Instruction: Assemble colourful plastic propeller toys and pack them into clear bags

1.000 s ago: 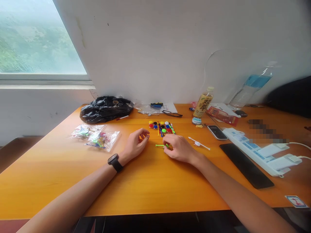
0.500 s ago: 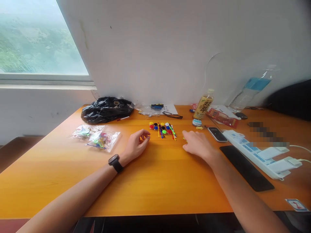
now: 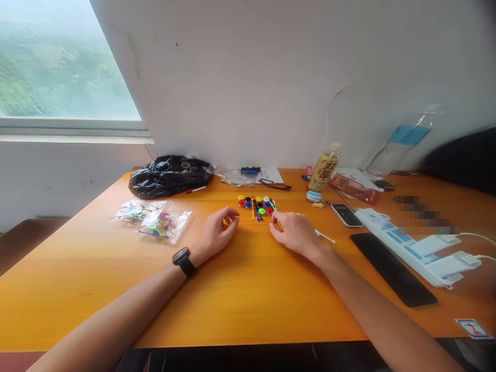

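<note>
My left hand point(image 3: 220, 227), a watch point(image 3: 184, 261) on its wrist, rests on the table with curled fingers. A gap shows between thumb and forefinger, and nothing is in it. My right hand point(image 3: 294, 231) is at the near right edge of a small group of coloured plastic pieces. Its thumb and forefinger are bent together; what lies between them is too hidden to name. The group has round knob-like pieces point(image 3: 262, 211) in several colours and thin plastic sticks point(image 3: 254, 209) lying across them. To the right of my right hand lies one white stick point(image 3: 325, 237).
Two clear bags of coloured pieces point(image 3: 165, 227) lie at left, before a black plastic bag point(image 3: 166, 178). Behind are glasses point(image 3: 275, 184), a yellow drink bottle point(image 3: 324, 169) and a small round tin point(image 3: 313, 196). A power strip point(image 3: 403, 245) and black slab point(image 3: 393, 268) lie at right.
My right hand has moved left to the plastic sticks, where its fingers cover part of them. The white stick now shows to its right. My left hand has stayed put.
</note>
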{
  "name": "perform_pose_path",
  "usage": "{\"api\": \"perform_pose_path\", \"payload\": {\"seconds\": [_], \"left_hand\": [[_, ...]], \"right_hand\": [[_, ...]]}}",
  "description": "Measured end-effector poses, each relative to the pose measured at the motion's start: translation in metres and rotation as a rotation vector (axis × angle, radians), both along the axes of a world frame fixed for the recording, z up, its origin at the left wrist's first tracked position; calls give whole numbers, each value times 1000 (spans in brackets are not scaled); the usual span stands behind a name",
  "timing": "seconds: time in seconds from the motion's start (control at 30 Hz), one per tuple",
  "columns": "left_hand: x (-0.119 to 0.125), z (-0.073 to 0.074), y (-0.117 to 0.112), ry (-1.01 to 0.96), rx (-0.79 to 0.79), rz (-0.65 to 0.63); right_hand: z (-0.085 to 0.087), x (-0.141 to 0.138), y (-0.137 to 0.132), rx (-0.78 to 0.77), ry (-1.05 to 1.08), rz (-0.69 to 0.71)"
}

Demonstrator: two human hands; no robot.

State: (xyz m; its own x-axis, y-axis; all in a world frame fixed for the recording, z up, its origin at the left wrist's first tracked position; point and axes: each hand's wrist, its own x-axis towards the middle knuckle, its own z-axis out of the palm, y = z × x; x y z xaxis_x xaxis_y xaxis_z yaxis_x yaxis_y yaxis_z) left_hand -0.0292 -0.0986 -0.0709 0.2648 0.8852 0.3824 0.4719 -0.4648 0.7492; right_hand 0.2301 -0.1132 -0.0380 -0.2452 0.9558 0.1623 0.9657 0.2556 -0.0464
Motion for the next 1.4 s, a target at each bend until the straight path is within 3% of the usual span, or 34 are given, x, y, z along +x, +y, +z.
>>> {"api": "perform_pose_path", "payload": {"seconds": [0.17, 0.4, 0.97, 1.4], "left_hand": [[1, 1, -1, 7, 9, 11], [2, 2, -1, 19, 10, 13], [3, -1, 0, 44, 39, 1], [4, -5, 1, 94, 37, -15]], "right_hand": [[-22, -14, 3, 14, 27, -9], [-33, -22, 12, 20, 25, -56], [-36, -32, 14, 69, 40, -94], [-33, -33, 10, 47, 71, -4]]}}
